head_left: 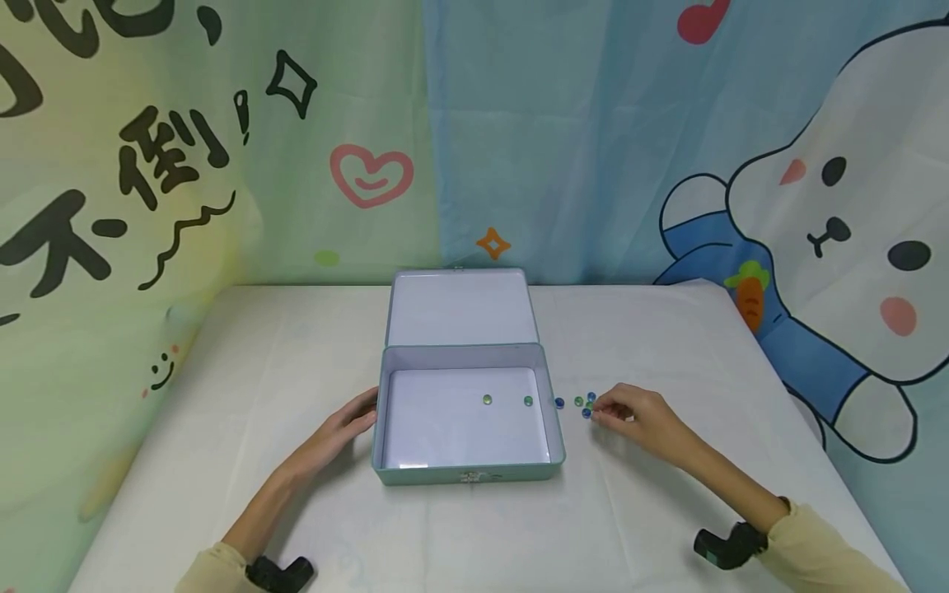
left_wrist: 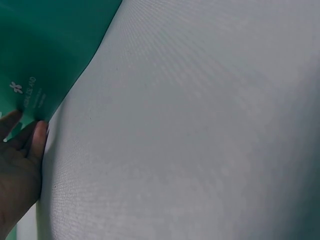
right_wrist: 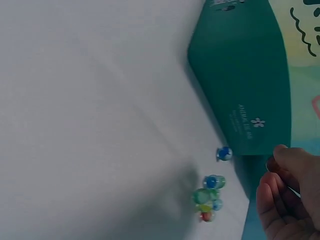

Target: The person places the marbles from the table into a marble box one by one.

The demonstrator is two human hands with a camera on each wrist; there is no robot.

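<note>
A: What carries everything?

B: A worktop [head_left: 296, 395] under a white cloth. Behind it hang printed curtains: a pale green one with black characters and a pink heart behind the left hand, a blue one with a cartoon rabbit behind the right hand.

A: How many things are there?

B: One tin [head_left: 467, 473], teal outside and white inside, with its lid [head_left: 460, 306] swung open on the side away from both hands. Two marbles [head_left: 487, 400] lie in it, both green, apart from each other. Outside, a little cluster of marbles [right_wrist: 209, 197] sits at the right hand's fingertips, and one blue marble [right_wrist: 224, 154] lies between that cluster and the tin wall. In the head view about five show outside; the cluster is too tight for a sure count.

A: And the hands?

B: The left hand [head_left: 343, 428] rests with relaxed, nearly straight fingers against the tin's left wall, touching it. The right hand [head_left: 636, 420] sits on the cloth just right of the tin, fingers curled at the cluster; whether this grip already pinches a marble I cannot tell.
</note>
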